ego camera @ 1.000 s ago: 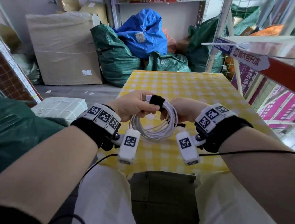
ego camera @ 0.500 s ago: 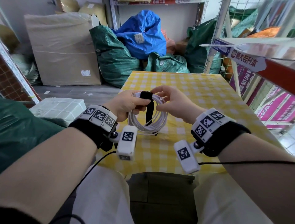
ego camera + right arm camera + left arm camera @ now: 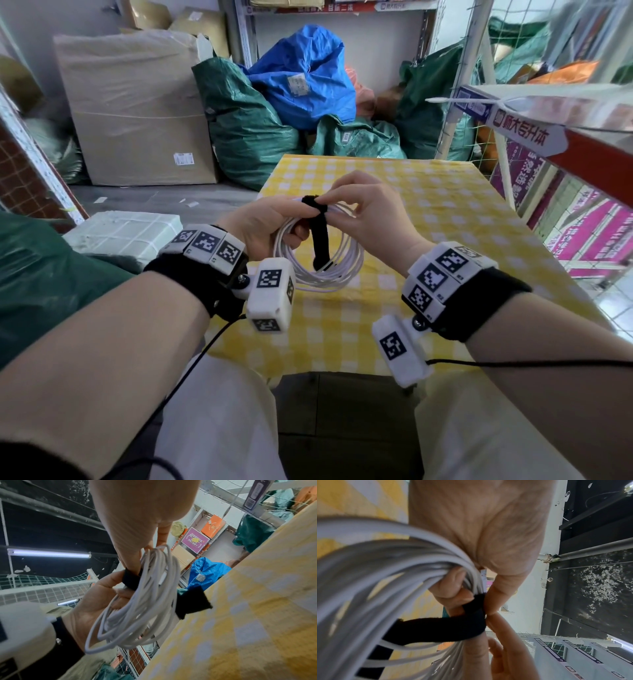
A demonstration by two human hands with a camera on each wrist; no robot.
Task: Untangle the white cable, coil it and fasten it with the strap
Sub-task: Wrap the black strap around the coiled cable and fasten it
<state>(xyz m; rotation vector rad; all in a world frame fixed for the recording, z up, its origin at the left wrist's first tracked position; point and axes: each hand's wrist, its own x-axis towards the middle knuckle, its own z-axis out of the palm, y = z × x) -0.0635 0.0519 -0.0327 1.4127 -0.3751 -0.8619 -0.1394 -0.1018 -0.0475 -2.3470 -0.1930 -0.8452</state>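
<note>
The white cable (image 3: 346, 267) is wound into a round coil and held upright just above the yellow checked table (image 3: 445, 212). A black strap (image 3: 320, 236) loops over the top of the coil, and its loose tail hangs down across the loops. My left hand (image 3: 270, 226) grips the coil's top from the left, fingers curled through the loops (image 3: 452, 586). My right hand (image 3: 356, 209) pinches the strap (image 3: 130, 578) at the coil's top with thumb and forefinger. The wrist views show the coil (image 3: 137, 608) and the strap's tail (image 3: 436, 630) close up.
Green and blue sacks (image 3: 301, 85) and a large cardboard box (image 3: 137, 106) stand behind the table. A shelf edge with a label (image 3: 524, 133) juts in at the right. A white foam box (image 3: 120, 233) lies on the floor at the left.
My right hand has let go of the coil's right side and come up over the top to pinch the strap. The strap's tail has dropped and now hangs down across the loops.
</note>
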